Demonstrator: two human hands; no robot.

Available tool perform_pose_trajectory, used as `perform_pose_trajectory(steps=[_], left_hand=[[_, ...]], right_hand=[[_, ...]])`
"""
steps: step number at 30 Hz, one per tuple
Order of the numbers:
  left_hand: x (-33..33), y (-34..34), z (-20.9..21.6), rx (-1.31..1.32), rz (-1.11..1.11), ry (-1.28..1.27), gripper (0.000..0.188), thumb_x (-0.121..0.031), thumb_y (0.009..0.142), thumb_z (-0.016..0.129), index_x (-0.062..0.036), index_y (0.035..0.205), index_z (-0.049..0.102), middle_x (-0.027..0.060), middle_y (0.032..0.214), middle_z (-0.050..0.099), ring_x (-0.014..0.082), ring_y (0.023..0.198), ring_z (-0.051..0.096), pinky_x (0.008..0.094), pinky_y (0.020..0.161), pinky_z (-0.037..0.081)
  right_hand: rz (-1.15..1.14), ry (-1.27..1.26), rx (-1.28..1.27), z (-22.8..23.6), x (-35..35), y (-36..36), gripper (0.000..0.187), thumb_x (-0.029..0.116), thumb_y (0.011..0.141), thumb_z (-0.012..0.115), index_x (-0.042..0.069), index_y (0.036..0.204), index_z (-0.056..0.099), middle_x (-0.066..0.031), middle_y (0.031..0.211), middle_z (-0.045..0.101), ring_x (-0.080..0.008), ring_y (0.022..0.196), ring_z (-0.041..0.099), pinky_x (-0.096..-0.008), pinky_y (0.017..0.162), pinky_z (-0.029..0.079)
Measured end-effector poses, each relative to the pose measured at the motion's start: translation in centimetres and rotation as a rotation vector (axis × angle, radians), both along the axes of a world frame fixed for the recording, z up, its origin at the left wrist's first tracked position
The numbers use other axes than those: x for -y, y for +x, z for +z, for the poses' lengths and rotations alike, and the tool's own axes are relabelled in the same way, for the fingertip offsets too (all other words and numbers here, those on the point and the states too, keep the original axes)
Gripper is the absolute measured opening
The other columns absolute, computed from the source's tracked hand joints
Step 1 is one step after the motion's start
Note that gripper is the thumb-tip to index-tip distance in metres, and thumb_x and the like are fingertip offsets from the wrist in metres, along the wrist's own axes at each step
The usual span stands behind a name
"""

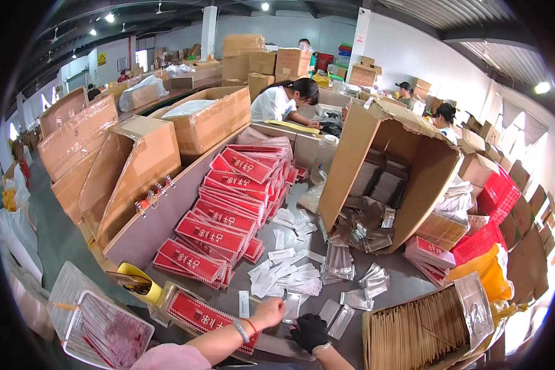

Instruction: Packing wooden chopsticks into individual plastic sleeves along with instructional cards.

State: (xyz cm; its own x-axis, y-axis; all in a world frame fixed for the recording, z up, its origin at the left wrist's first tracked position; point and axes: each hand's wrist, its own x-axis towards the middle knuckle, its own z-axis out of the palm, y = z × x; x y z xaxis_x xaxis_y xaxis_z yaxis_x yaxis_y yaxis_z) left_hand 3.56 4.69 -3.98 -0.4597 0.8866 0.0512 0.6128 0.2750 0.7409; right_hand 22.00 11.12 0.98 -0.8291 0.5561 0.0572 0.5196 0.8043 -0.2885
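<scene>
My left hand, with a bracelet and red cord at the wrist, is closed above the table; anything in its fingers is too small to make out. Beside it my right hand, in a black glove, has its fingers curled down near the tabletop; what they hold is hidden. A clear plastic packet lies between and just beyond both hands. Under my left forearm is a red printed sleeve. Farther on are a loose pile of small white slips and clear narrow packets to the right.
Stacked red printed sleeves fill the left side. A tipped carton spills silvery packets. Nearby stand a box of brown sticks, a white basket and a yellow container. A person works across the table.
</scene>
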Motion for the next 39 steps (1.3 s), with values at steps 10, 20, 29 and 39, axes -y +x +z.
perform_pose_trajectory(steps=[10, 20, 29, 39], left_hand=[[-1.9, 2.9, 1.5, -0.278, -0.167, -0.005, 0.048, -0.023, 0.071, 0.080, -0.0081, 0.107, 0.052, 0.0170, 0.105, 0.057, 0.0404, 0.089, 0.063, 0.0514, 0.073, 0.052], [-1.2, 1.0, 1.9, -0.113, -0.237, -0.098, 0.030, -0.016, 0.091, 0.054, -0.0080, 0.119, 0.058, 0.0183, 0.107, 0.066, 0.0374, 0.099, 0.064, 0.0483, 0.081, 0.051], [6.4, 1.7, 6.1, -0.143, -0.607, -0.241, 0.028, -0.029, 0.085, 0.067, -0.0165, 0.109, 0.068, 0.0111, 0.095, 0.069, 0.0320, 0.092, 0.065, 0.0452, 0.078, 0.050], [10.4, 3.4, 5.4, -0.367, -0.483, -0.088, 0.043, -0.036, 0.075, 0.075, -0.0170, 0.113, 0.069, 0.0049, 0.105, 0.059, 0.0270, 0.103, 0.054, 0.0434, 0.085, 0.044]], right_hand=[[-0.811, 0.331, -0.137, -6.8, -6.3, 28.6, 0.042, 0.031, 0.078, 0.073, 0.005, 0.110, 0.067, -0.0243, 0.106, 0.067, -0.0404, 0.104, 0.061, -0.0480, 0.094, 0.047], [-0.712, 1.516, 0.381, -6.4, -5.9, 34.2, 0.023, 0.027, 0.087, 0.056, 0.007, 0.093, 0.067, -0.0189, 0.094, 0.068, -0.0360, 0.090, 0.066, -0.0453, 0.079, 0.053], [-1.108, 0.307, 0.337, -6.4, -7.6, 33.2, 0.021, 0.023, 0.090, 0.054, 0.006, 0.092, 0.065, -0.0158, 0.093, 0.068, -0.0331, 0.092, 0.065, -0.0437, 0.079, 0.052], [-0.709, -0.193, -0.375, 2.3, -0.9, 22.3, 0.027, 0.011, 0.087, 0.058, -0.002, 0.108, 0.065, -0.0235, 0.106, 0.067, -0.0400, 0.103, 0.062, -0.0460, 0.094, 0.048]])
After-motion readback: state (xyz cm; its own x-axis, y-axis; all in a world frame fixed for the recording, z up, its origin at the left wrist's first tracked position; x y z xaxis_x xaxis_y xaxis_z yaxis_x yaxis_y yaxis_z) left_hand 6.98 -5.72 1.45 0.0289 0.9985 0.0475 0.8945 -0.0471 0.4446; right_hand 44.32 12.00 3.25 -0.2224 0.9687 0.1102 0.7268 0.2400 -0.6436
